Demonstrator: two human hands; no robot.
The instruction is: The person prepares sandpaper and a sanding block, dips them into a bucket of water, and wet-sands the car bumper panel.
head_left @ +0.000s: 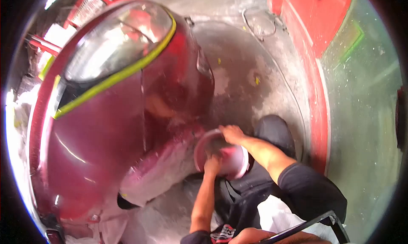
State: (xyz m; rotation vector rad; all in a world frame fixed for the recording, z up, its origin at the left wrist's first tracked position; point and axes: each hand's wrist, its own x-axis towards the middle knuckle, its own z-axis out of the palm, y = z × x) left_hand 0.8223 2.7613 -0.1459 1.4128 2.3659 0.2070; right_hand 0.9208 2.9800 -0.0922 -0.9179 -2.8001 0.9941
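Low beside the red car (106,133), right between the person's knees, sits the bucket (245,164), tilted so its mouth faces the body! The right hand (232,134) has the far rim, fingers curled over it, pinching the edge. And the left hand (213,164) is down inside the mouth, fingers blurred; whether they grip anything, I can't tell. Here's the danger: that rim hold looks to be on one side only, so a hard push from the left hand could swing the bucket over and spill whatever it holds onto the dark trousers (275,135) or the floor (238,74). Tight quarters, too! The pale sheeting (165,174) lies just beside the bucket, and a careless elbow or knee could snag or smear it.
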